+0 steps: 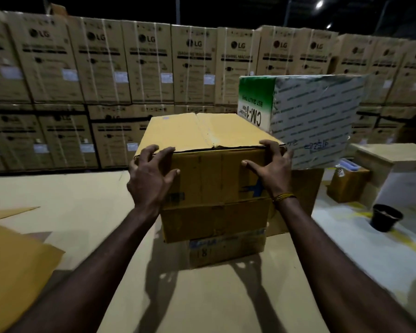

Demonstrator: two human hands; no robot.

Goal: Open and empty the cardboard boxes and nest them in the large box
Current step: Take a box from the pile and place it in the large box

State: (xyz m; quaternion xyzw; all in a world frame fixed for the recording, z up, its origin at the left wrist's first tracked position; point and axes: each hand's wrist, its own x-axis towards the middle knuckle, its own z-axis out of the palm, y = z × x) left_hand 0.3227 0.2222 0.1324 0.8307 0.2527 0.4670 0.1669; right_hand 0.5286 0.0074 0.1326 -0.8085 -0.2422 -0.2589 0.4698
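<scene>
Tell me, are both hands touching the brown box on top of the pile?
Touching. The head view shows the left hand and right hand with fingers curled over the near top edge of the brown box, thumbs on its front.

Head cam, wide-angle, faces fwd and down, close on hands, warehouse bkgd

Left of the stacked brown cardboard boxes: open tan cardboard-covered floor, passage free. Right side blocked: green-and-white printed carton stands just beside the top box's right edge. Rear closed off by wall of brown appliance cartons. Black plastic pot stands on the floor right, well apart.
</scene>
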